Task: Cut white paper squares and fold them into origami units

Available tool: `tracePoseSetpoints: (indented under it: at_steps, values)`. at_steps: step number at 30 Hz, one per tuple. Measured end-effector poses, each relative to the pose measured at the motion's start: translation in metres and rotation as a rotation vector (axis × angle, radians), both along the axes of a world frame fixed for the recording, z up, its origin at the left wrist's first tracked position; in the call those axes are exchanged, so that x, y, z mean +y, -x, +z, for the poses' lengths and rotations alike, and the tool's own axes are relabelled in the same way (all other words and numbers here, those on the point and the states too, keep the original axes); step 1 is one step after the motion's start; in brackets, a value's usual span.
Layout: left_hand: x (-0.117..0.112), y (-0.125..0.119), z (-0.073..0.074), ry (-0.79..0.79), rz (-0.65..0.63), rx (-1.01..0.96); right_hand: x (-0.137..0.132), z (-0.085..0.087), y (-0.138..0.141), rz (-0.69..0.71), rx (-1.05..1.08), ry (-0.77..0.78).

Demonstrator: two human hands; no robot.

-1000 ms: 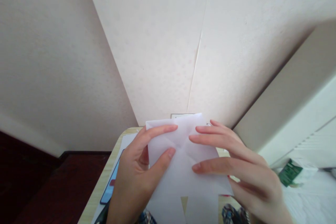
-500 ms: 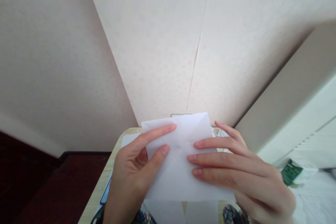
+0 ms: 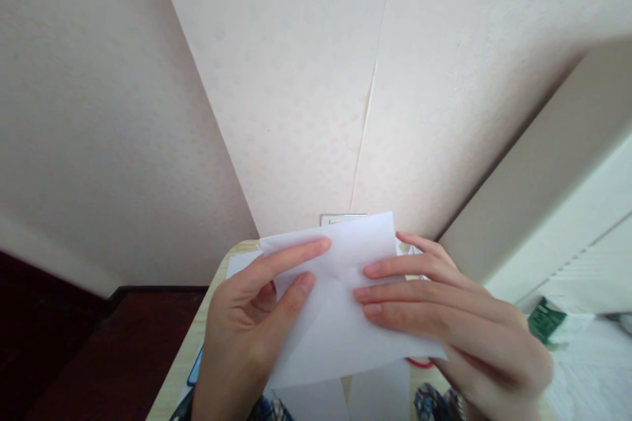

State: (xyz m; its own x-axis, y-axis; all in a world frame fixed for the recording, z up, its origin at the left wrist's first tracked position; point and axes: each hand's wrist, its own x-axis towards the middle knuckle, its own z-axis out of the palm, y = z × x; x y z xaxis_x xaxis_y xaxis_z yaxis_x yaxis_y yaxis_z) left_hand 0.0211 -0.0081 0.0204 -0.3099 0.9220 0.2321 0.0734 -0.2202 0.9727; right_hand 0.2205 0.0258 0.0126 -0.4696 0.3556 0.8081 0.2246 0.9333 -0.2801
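Observation:
A folded sheet of white paper point(image 3: 340, 335) is held tilted above the table, with faint creases near its middle. My left hand point(image 3: 247, 322) grips its left side, index finger and thumb lying on the near face and the other fingers out of sight behind. On the right, my right hand point(image 3: 459, 322) lays several fingers flat across the paper, its little finger reaching past the right edge and its thumb hidden. Below the held piece, more white sheets point(image 3: 380, 391) rest on the table.
The light wooden table point(image 3: 180, 368) stands against a pale papered wall point(image 3: 306, 79). A blue-faced, dark-edged object point(image 3: 195, 368) lies at its left side. Part of something red point(image 3: 421, 363) shows under the paper. A green packet point(image 3: 546, 321) is at the far right.
The paper has tilted: its upper-left corner is lower and its lower right edge higher. Something red now shows beneath it. Both hands keep their hold, with only slight shifts.

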Motion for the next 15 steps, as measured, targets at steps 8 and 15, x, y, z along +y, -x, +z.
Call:
tracePoseSetpoints:
  at_steps: [8,15]
  values:
    - [-0.0033,0.0007,0.0005,-0.032,-0.015,0.070,-0.0030,-0.0042,0.0071,0.000,0.139,0.113]
    - [-0.0049,0.0050,0.0014,-0.041,-0.034,0.117,-0.0046,-0.0048,0.0099,-0.023,0.201,0.150]
